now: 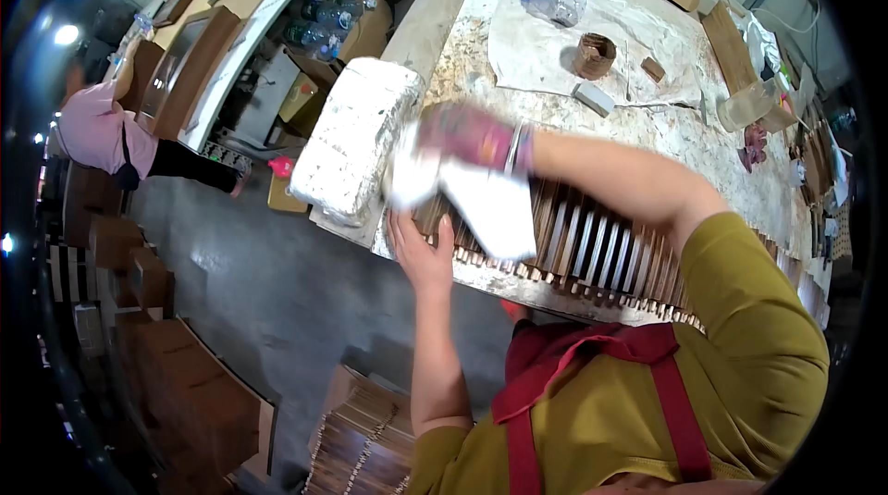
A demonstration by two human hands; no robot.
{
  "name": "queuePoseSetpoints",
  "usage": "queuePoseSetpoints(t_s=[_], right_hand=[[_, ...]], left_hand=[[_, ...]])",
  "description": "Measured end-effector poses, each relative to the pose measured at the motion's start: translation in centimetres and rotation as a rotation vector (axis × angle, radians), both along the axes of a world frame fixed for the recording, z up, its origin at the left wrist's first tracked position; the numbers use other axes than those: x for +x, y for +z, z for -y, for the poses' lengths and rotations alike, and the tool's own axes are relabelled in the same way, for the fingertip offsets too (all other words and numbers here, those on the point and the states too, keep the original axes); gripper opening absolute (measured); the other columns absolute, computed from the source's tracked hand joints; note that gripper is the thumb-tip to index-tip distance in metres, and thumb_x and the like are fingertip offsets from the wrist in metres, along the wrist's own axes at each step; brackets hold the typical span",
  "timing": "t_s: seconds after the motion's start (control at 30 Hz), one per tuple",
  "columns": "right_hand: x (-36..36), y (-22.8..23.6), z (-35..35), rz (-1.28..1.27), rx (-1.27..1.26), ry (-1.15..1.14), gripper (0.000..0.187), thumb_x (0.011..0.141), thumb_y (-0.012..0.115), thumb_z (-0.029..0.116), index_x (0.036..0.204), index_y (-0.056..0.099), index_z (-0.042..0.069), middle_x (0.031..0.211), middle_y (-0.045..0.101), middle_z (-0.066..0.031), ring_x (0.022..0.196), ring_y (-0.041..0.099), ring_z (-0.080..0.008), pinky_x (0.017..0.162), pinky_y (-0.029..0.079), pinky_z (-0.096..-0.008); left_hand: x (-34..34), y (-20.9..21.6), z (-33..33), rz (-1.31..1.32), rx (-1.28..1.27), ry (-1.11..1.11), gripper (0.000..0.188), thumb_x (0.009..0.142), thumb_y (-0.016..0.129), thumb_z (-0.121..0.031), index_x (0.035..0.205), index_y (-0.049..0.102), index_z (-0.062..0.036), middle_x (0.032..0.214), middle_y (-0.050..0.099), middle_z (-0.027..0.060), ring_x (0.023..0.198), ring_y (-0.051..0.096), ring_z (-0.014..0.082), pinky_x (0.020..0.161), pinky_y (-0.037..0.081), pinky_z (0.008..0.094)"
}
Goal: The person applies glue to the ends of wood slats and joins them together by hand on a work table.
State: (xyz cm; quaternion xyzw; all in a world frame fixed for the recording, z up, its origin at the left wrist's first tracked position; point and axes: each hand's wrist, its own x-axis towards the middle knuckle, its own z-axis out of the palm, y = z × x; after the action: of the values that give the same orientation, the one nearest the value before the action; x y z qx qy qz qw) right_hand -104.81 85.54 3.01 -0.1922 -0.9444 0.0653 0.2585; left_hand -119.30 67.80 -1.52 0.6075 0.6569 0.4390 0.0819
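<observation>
My right hand (462,136), in a purple-pink glove and blurred by motion, grips a white cloth (499,217) over the left end of a row of dark brown wooden strips (592,241). The cloth hangs down across several strips. My bare left hand (427,259) lies at the table's front edge against the leftmost strips, its thumb and fingers spread apart. What its fingertips touch is partly covered by the cloth. Side by side, the strips run along the near edge of the paint-stained table (462,46), their ends toward me.
Left of my hands stands a white wrapped block (356,139). Farther back are a clear plastic bottle (557,1), a brown-stained cup (595,55), a grey block (593,99) and a clear container (746,106). A box of wooden pieces (365,439) sits below; another person (106,129) works at far left.
</observation>
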Motion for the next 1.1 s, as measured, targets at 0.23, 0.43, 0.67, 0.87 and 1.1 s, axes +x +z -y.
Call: queuePoseSetpoints(t_s=[0.23,0.43,0.67,0.87,1.1], right_hand=[[2.0,8.6,-3.1,0.201,-0.384,-0.408,0.041,0.080,0.066,0.010,0.121,0.061,0.015,0.110,0.067,-0.0122,0.094,0.067,-0.0206,0.075,0.056,-0.0342],[4.1,3.5,1.3,0.256,0.114,-0.044,0.039,0.085,0.062,0.017,0.123,0.060,0.024,0.124,0.062,-0.0060,0.118,0.056,-0.0217,0.090,0.052,-0.0365],[4.8,8.4,1.2,-0.107,-1.010,-0.291,0.020,0.091,0.059,0.023,0.107,0.064,0.011,0.086,0.066,-0.0043,0.071,0.067,-0.0177,0.062,0.054,-0.0299],[3.2,0.9,-0.1,0.052,-0.174,-0.056,0.024,0.077,0.061,0.011,0.101,0.065,0.013,0.102,0.066,-0.0095,0.092,0.066,-0.0250,0.085,0.053,-0.0398],[4.3,5.9,-0.5,0.069,-0.326,-0.194,0.035,0.096,0.055,0.029,0.124,0.056,0.008,0.085,0.066,-0.0077,0.064,0.063,-0.0163,0.062,0.051,-0.0324]], left_hand=[[-0.3,0.4,0.1,0.018,0.034,0.006,0.059,0.080,0.067,-0.021,0.130,0.046,0.0032,0.133,0.049,0.0200,0.124,0.044,0.0395,0.107,0.032,0.0498],[-0.3,0.7,-0.2,0.012,0.057,-0.020,0.058,0.081,0.066,-0.022,0.129,0.046,0.0041,0.132,0.050,0.0216,0.123,0.045,0.0402,0.106,0.033,0.0506],[0.0,-0.1,-0.1,0.006,0.054,0.004,0.058,0.081,0.067,-0.021,0.128,0.046,0.0043,0.130,0.050,0.0228,0.122,0.045,0.0414,0.105,0.034,0.0508],[-0.1,0.4,-0.5,0.047,0.066,-0.038,0.060,0.079,0.069,-0.019,0.129,0.045,0.0041,0.130,0.051,0.0219,0.122,0.046,0.0409,0.105,0.034,0.0498],[-2.8,1.1,1.0,0.003,-0.095,-0.218,0.072,0.082,0.071,-0.022,0.139,0.035,0.0033,0.144,0.037,0.0226,0.134,0.034,0.0398,0.112,0.027,0.0468]])
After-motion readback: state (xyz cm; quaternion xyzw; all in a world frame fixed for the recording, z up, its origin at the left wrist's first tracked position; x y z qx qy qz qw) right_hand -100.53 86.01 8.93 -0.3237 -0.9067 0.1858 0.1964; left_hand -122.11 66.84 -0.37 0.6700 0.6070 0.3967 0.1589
